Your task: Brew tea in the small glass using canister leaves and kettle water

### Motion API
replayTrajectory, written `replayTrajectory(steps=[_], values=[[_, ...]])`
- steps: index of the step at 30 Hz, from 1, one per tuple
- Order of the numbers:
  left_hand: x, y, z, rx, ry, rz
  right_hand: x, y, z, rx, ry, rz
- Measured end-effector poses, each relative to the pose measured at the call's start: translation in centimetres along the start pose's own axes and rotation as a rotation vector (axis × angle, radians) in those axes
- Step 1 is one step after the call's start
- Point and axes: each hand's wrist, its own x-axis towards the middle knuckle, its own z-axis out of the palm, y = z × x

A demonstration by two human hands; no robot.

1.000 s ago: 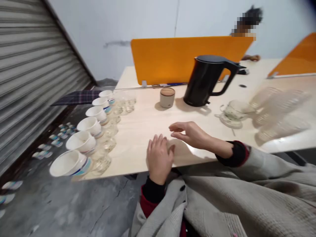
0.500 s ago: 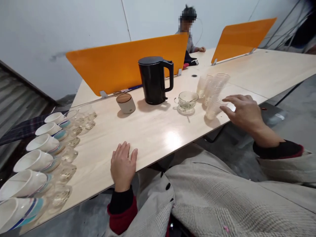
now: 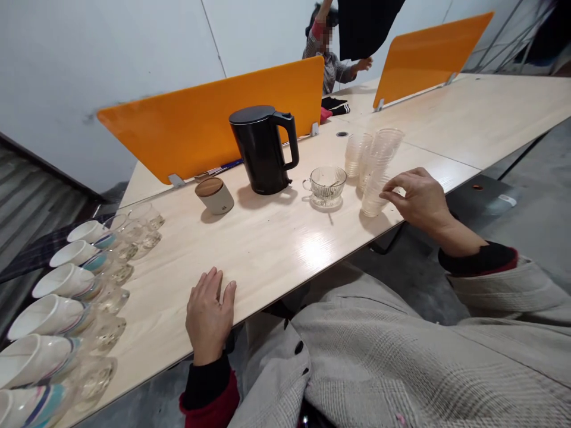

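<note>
My left hand point(image 3: 209, 315) rests flat at the table's front edge, fingers stretched out, holding nothing. My right hand point(image 3: 417, 199) is closed in a pinch beside the front stack of clear plastic cups point(image 3: 373, 193). Its fingertips are at that stack's rim; whether they grip it or something small is unclear. Further stacks of clear cups point(image 3: 358, 156) stand just behind. Left of them is a ribbed glass cup point(image 3: 328, 185) with a handle and dark bits inside. A black electric kettle point(image 3: 261, 151) and a pale canister point(image 3: 215, 197) with a wooden lid stand further left.
Rows of white bowl-like cups point(image 3: 65, 280) and small clear glasses point(image 3: 107, 333) line the table's left end. Orange partitions point(image 3: 214, 119) stand along the back. Behind them a person point(image 3: 332, 65) holds up a dark cloth point(image 3: 368, 27). Dark fabric point(image 3: 334, 104) lies near the gap.
My right hand's fingers have closed from a spread shape into a pinch at the front cup stack. My left hand stays on the table. The person behind has raised a dark cloth.
</note>
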Motion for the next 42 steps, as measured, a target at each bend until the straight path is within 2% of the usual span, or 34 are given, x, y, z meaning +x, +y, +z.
replayTrajectory(steps=[6, 10, 14, 16, 17, 20, 24, 27, 30, 34, 42], values=[[0.1, 0.1, -0.1, 0.007, -0.019, -0.004, 0.3, -0.4, -0.5, 0.035, -0.005, -0.033], [0.1, 0.4, -0.2, 0.001, -0.016, -0.022, 0.7, -1.4, -2.0, -0.011, 0.124, -0.072], [-0.1, 0.9, -0.3, -0.017, -0.016, -0.045, 1.0, -5.1, -4.4, -0.004, 0.345, -0.154], [-0.2, 1.2, -0.4, -0.022, -0.025, -0.060, 0.8, -8.1, -4.8, 0.076, 0.385, -0.192], [-0.2, 1.3, -0.5, -0.023, -0.028, -0.067, 0.7, -9.8, -4.6, 0.135, 0.353, -0.206], [-0.3, 1.5, -0.6, -0.028, -0.031, -0.082, 0.5, -15.1, -2.1, 0.376, 0.196, -0.325], [-0.4, 1.6, -0.6, -0.028, -0.034, -0.080, 1.0, -21.1, 4.3, 0.599, -0.005, -0.487], [-0.4, 1.6, -0.5, -0.037, -0.029, -0.082, 1.7, -24.3, 9.1, 0.671, -0.110, -0.580], [-0.4, 1.5, -0.5, -0.046, -0.028, -0.081, 1.9, -26.5, 12.3, 0.694, -0.227, -0.647], [-0.4, 1.6, -0.5, -0.060, -0.017, -0.078, 1.0, -28.3, 14.1, 0.690, -0.315, -0.673], [-0.4, 1.9, -0.7, -0.081, -0.025, -0.085, -0.7, -29.0, 14.3, 0.637, -0.336, -0.652]])
